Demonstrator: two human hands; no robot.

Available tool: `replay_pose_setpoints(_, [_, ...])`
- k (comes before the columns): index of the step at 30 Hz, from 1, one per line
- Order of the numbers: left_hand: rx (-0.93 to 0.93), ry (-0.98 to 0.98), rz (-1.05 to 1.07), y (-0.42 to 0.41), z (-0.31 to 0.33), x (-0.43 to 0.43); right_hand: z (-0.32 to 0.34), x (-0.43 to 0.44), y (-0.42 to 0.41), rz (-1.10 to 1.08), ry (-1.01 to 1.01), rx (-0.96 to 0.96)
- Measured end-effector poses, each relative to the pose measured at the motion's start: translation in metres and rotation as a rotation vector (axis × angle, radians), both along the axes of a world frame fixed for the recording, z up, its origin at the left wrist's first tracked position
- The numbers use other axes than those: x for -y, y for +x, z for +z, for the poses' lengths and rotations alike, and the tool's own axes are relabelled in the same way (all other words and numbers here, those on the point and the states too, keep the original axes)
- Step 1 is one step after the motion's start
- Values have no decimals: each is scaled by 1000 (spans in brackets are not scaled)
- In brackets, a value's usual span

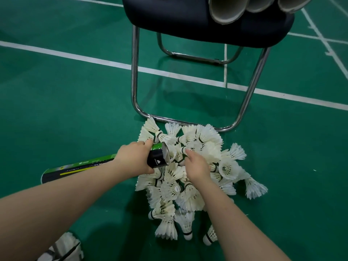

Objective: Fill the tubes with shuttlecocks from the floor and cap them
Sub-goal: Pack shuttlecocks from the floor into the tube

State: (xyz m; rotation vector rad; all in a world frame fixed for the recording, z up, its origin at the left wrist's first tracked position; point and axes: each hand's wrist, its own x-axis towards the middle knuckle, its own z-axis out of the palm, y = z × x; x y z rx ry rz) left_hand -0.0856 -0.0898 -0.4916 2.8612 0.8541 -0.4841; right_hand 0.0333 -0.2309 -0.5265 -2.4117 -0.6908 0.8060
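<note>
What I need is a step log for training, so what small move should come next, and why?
Probably the right hand should pinch one shuttlecock from the pile and feed it into the tube. The left hand grips the tube near its open end, which lies against the pile, and the right hand's fingers rest on shuttlecocks beside that opening.

Light is even and rather dim, falling from overhead. The chair [188,21] throws a soft shadow on the floor [56,91] under its seat, where the green surface shows a faint sheen. Shuttlecocks [197,144] below the chair look slightly washed out. Lines [75,57] left of the chair bow with wide-angle distortion. Tubes [226,10] on the chair are blurred.
</note>
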Motion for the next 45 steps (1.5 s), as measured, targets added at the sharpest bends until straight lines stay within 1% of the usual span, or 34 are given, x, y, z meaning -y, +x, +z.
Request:
replay_pose_setpoints(2, [12,-12,15,-2,2,1,18,3,-2,-298,248,-135])
replay_pose_setpoints(4, [25,-31,32,-4,3,2,33,7,-3,-513,404,-208])
replay_pose_setpoints(5, [28,-42,40,-6,4,3,37,9,-4,-570,467,-232])
replay_pose_setpoints(7, [30,-63,56,-8,7,6,45,13,-9,-580,548,-265])
replay_pose_setpoints(9, [38,-79,76,-11,11,11,53,16,-15,-499,552,-277])
replay_pose_setpoints(12, [55,-90,100,-12,19,19,63,20,-23,-283,504,-266])
replay_pose_setpoints(14, [69,-99,109,-14,22,24,65,21,-27,-185,482,-280])
replay_pose_setpoints(18, [80,-115,118,-17,27,32,68,19,-33,-86,420,-493])
replay_pose_setpoints(21, [70,-80,85,-20,31,39,73,18,-37,115,352,-661])
replay_pose_setpoints(23, [69,-48,27,-22,32,45,76,17,-38,267,252,-695])
replay_pose_setpoints(26, [61,22,-125,-27,35,54,69,16,-39,399,86,-677])
replay_pose_setpoints(27, [58,51,-168,-29,34,56,66,15,-42,391,63,-677])
replay_pose_setpoints(28, [59,77,-187,-30,33,57,62,14,-46,342,83,-681])
replay_pose_setpoints(29, [65,94,-176,-30,33,56,59,12,-51,244,160,-673])
replay_pose_setpoints(30, [74,99,-138,-31,33,54,57,10,-58,100,277,-637])
replay_pose_setpoints(32, [88,74,-31,-31,34,46,56,9,-69,-244,518,-512])
replay_pose_setpoints(33, [93,53,16,-31,34,42,55,10,-72,-377,587,-464])
replay_pose_setpoints(35, [96,27,66,-33,33,36,53,17,-72,-506,614,-399])
replay_pose_setpoints(38, [97,29,71,-37,25,32,44,26,-59,-546,543,-276])
replay_pose_setpoints(42, [96,71,57,-41,14,27,28,26,-45,-614,508,-50])
replay_pose_setpoints(44, [114,76,75,-42,11,23,24,24,-40,-599,494,13])
replay_pose_setpoints(45, [119,75,85,-41,9,21,22,23,-38,-557,471,35])
